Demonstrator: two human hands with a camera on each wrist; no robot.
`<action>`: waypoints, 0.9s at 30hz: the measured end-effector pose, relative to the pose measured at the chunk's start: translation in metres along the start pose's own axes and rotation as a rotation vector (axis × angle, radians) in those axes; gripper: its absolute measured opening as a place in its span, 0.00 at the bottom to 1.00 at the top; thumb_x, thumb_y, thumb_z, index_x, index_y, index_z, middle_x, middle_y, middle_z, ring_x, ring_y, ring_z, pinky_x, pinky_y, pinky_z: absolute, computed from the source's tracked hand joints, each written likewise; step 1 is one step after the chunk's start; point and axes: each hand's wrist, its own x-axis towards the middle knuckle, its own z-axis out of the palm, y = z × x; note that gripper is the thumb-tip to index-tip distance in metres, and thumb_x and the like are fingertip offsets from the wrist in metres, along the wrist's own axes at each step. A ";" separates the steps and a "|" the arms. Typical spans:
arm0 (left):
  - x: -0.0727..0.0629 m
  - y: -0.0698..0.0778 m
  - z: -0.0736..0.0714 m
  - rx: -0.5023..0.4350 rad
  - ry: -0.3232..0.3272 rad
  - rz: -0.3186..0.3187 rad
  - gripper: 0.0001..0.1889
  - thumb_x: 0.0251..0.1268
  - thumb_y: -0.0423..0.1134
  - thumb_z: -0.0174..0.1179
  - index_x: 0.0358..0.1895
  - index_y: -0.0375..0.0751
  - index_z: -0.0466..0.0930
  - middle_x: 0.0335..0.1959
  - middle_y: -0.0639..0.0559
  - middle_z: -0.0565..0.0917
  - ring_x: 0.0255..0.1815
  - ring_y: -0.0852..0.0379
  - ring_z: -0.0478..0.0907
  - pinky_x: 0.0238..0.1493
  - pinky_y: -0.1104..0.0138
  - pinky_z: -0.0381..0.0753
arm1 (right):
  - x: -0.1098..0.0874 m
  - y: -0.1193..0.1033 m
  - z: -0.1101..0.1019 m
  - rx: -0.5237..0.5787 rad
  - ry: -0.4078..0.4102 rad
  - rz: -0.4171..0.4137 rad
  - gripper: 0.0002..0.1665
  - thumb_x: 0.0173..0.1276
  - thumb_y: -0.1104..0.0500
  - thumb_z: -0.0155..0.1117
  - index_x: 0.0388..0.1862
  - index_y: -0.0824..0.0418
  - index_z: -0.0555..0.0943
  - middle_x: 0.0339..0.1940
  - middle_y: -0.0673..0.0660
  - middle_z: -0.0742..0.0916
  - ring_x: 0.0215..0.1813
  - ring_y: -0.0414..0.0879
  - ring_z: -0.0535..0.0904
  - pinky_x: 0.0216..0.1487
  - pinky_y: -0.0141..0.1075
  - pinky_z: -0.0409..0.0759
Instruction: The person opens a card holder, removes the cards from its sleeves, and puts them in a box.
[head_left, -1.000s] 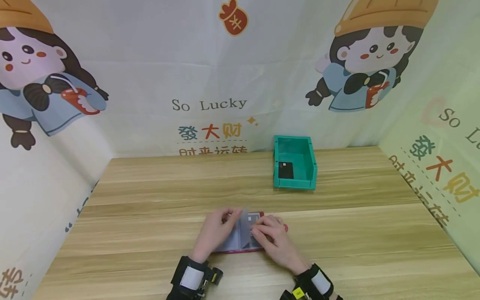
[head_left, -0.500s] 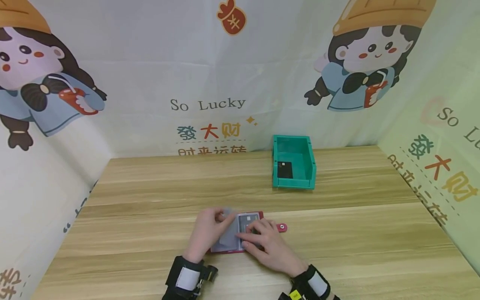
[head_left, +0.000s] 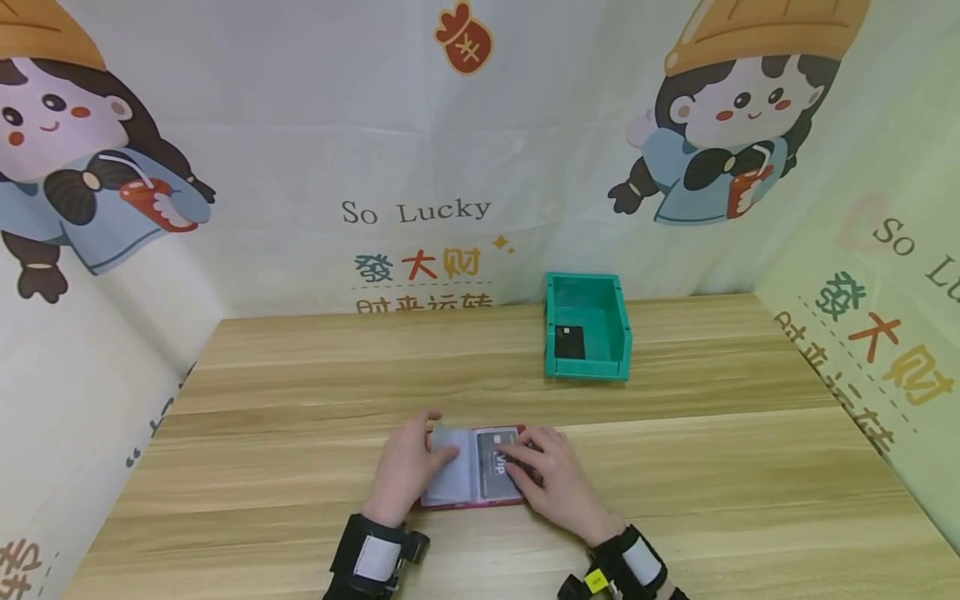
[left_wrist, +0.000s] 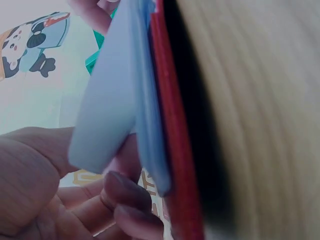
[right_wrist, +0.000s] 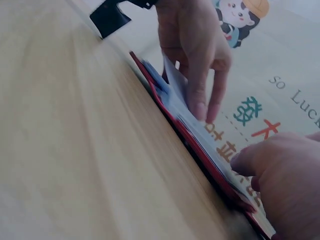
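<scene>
A red card holder (head_left: 501, 503) lies opened flat on the table, its clear plastic pages (head_left: 453, 472) spread to the left. A grey card (head_left: 491, 475) marked "vip" sits in the right-hand pocket. At the left side, my left hand (head_left: 405, 467) holds a lifted plastic page (left_wrist: 107, 100) between thumb and fingers; the right wrist view also shows this page (right_wrist: 176, 82) raised from the others. My right hand (head_left: 558, 483) has its bent fingers and thumb apart over the grey card, fingertips right at its surface. Its palm side is hidden in the head view.
A teal open-fronted bin (head_left: 611, 369) with a black card (head_left: 570, 342) inside stands at the back of the wooden table (head_left: 337, 375), right of centre. Printed cloth (head_left: 300, 167) hangs behind the table and along both sides.
My left hand has turned a clear page over to the left. My right hand reached left over the pages, then drew back right onto the grey card, whose "vip" lettering now shows.
</scene>
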 end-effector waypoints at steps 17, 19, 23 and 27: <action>-0.002 0.011 0.010 0.154 0.000 0.194 0.07 0.60 0.25 0.71 0.40 0.35 0.86 0.33 0.47 0.82 0.34 0.54 0.78 0.38 0.62 0.79 | 0.004 0.002 -0.006 -0.050 -0.089 0.232 0.34 0.68 0.48 0.76 0.68 0.64 0.82 0.50 0.56 0.84 0.54 0.51 0.73 0.60 0.51 0.65; -0.002 0.012 0.013 0.110 -0.052 0.185 0.03 0.63 0.27 0.70 0.36 0.35 0.86 0.28 0.51 0.81 0.28 0.59 0.74 0.31 0.68 0.74 | 0.005 0.002 -0.005 -0.062 -0.096 0.230 0.35 0.68 0.47 0.76 0.69 0.63 0.82 0.48 0.54 0.83 0.52 0.49 0.72 0.59 0.50 0.64; -0.002 0.012 0.016 0.066 -0.084 0.144 0.06 0.66 0.32 0.70 0.32 0.35 0.86 0.23 0.53 0.79 0.23 0.62 0.71 0.26 0.72 0.67 | 0.005 0.002 -0.005 -0.080 -0.106 0.224 0.36 0.68 0.44 0.76 0.69 0.61 0.82 0.45 0.51 0.82 0.50 0.47 0.70 0.58 0.49 0.63; -0.002 0.010 0.018 0.065 -0.063 0.118 0.08 0.67 0.34 0.71 0.30 0.36 0.86 0.23 0.53 0.80 0.23 0.62 0.71 0.25 0.72 0.66 | 0.005 0.002 -0.004 -0.092 -0.110 0.219 0.37 0.67 0.42 0.76 0.69 0.59 0.82 0.43 0.49 0.79 0.49 0.47 0.68 0.57 0.49 0.62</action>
